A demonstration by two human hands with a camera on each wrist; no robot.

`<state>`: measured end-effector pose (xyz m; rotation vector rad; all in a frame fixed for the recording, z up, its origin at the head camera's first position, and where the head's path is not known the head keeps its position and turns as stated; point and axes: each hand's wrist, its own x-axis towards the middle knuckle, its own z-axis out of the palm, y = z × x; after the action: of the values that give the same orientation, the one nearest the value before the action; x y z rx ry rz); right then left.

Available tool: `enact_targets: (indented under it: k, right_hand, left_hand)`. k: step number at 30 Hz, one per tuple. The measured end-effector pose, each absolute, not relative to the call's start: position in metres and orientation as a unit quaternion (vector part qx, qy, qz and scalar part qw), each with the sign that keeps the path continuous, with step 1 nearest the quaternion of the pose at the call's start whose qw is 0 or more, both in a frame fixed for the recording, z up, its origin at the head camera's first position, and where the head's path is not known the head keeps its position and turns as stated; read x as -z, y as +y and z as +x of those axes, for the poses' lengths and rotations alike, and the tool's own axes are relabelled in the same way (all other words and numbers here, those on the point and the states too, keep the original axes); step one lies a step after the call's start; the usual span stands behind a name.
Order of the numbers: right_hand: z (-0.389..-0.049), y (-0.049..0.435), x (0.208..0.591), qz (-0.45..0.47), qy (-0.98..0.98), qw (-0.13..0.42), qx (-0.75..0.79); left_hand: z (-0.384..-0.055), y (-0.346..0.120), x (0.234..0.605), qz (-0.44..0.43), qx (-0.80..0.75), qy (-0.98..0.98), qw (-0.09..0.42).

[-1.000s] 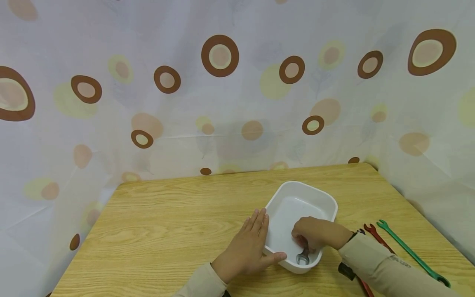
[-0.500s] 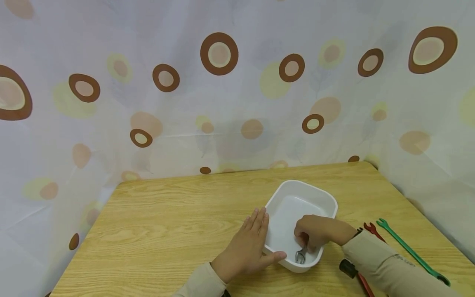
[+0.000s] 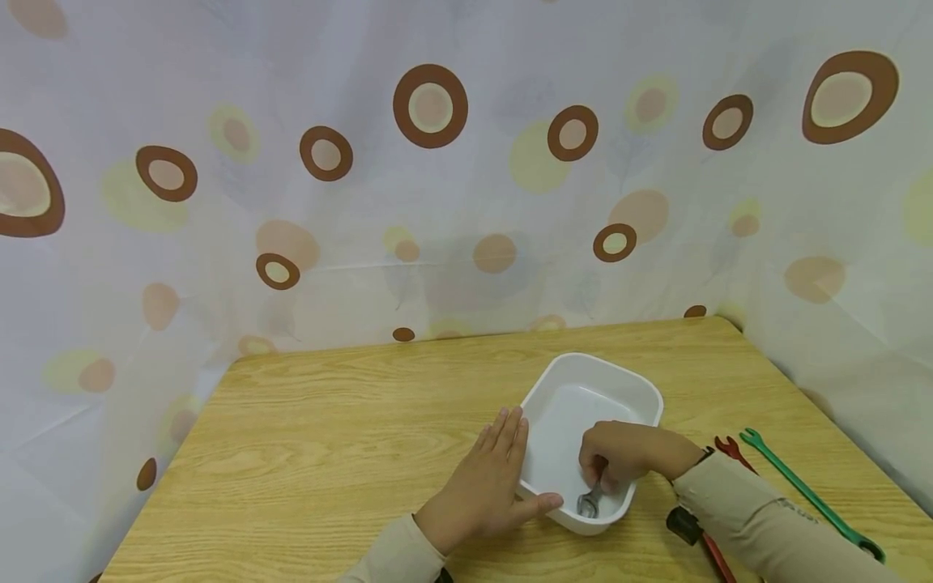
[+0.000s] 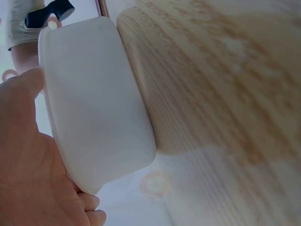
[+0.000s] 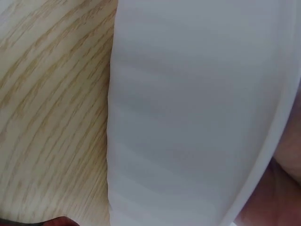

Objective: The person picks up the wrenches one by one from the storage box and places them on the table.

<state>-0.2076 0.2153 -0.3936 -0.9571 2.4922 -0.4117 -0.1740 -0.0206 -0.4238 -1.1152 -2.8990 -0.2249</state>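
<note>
Small silver open-end wrench sits in the near end of the white plastic tub, pinched by my right hand, long axis running near-far. Left hand lies flat against the tub's left wall.

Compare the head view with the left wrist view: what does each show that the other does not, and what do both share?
Only the head view shows the silver wrench inside the white tub, held by the right hand, plus the green wrench, the red wrench and the spotted curtain.
Only the left wrist view shows the tub's outer wall close up, bulging under the rim.
Both show the left hand resting against the tub's side on the wooden table.
</note>
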Motion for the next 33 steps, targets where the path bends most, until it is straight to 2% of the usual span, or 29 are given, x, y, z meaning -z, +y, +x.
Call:
enact_targets:
  k: [7, 14, 20, 25, 33]
  right_hand:
    - [-0.211, 0.218, 0.396, -0.392, 0.881, 0.213, 0.155]
    - [-0.218, 0.223, 0.39, -0.421, 0.867, 0.184, 0.192]
    - [-0.221, 0.223, 0.374, -0.423, 0.86, 0.174, 0.227]
    - [-0.22, 0.229, 0.359, -0.428, 0.858, 0.141, 0.248]
    - [-0.22, 0.258, 0.338, -0.41, 0.847, 0.104, 0.323]
  left_hand:
    - [-0.174, -0.019, 0.424, -0.357, 0.078, -0.931, 0.014]
    - [-0.175, -0.018, 0.422, -0.357, 0.079, -0.931, 0.006]
    - [-0.177, -0.018, 0.422, -0.355, 0.08, -0.931, 0.008]
    - [-0.177, -0.017, 0.424, -0.355, 0.078, -0.931, 0.005]
    - [-0.179, -0.017, 0.425, -0.351, 0.074, -0.933, 0.0]
